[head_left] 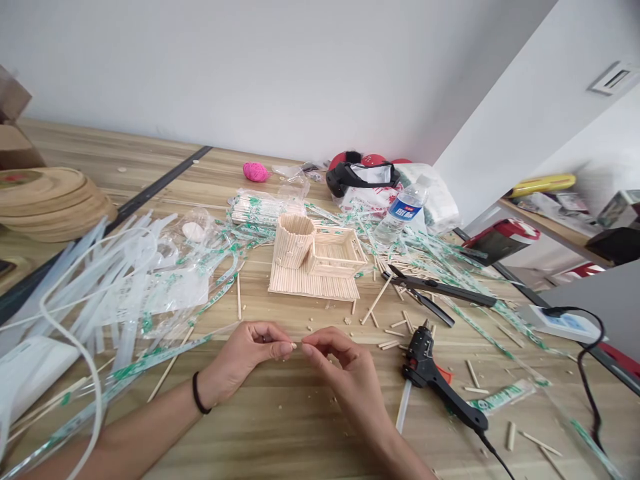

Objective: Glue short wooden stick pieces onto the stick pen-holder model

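Note:
My left hand (pixel 245 360) and my right hand (pixel 340 363) meet fingertip to fingertip just above the wooden table (pixel 280 427). Together they pinch a short piece of wooden stick (pixel 296 346) between thumbs and forefingers. A black band circles my left wrist. Beyond the hands stands a stick model (pixel 315 263): a flat base of sticks carrying a round cup shape and a square open frame. A black hot glue gun (pixel 435 377) lies on the table to the right of my right hand, its cable running off the near edge.
Black pliers (pixel 440 293) lie behind the glue gun among loose stick pieces. Clear glue sticks and green-printed wrappers (pixel 125 287) cover the left. A water bottle (pixel 403 210), a pink ball (pixel 256 172), stacked wooden discs (pixel 50 200) and a white power strip (pixel 565 323) surround the work area.

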The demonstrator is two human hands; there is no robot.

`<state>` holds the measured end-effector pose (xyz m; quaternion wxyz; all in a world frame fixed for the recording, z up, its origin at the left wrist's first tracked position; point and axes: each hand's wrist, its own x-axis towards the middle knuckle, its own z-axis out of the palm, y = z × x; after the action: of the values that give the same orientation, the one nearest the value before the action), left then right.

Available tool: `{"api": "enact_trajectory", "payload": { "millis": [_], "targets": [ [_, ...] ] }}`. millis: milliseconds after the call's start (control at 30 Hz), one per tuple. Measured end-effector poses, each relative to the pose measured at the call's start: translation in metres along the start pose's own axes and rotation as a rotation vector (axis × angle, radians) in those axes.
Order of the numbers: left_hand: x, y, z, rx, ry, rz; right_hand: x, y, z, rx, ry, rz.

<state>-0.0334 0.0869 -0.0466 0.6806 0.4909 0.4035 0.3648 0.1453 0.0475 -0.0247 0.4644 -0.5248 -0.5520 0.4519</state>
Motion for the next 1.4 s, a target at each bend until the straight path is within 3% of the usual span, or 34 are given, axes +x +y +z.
{"api": "enact_trajectory", "payload": {
  "millis": [167,933,1400],
  "targets": [
    [0.0016,-0.0004,-0.0006,0.029,0.000,0.005,0.0001,-0.0045,0.0001,-0.114,0.019,-0.108],
    [-0.0015,0.0071,0.0035,0.106,0.015,-0.002,-0.0024,-0.0062,0.0066,-0.161,-0.019,-0.059],
    [-0.0022,0.0057,0.0042,0.098,0.030,0.005,-0.0051,-0.0048,0.0088,-0.163,0.017,-0.107]
  ]
}}
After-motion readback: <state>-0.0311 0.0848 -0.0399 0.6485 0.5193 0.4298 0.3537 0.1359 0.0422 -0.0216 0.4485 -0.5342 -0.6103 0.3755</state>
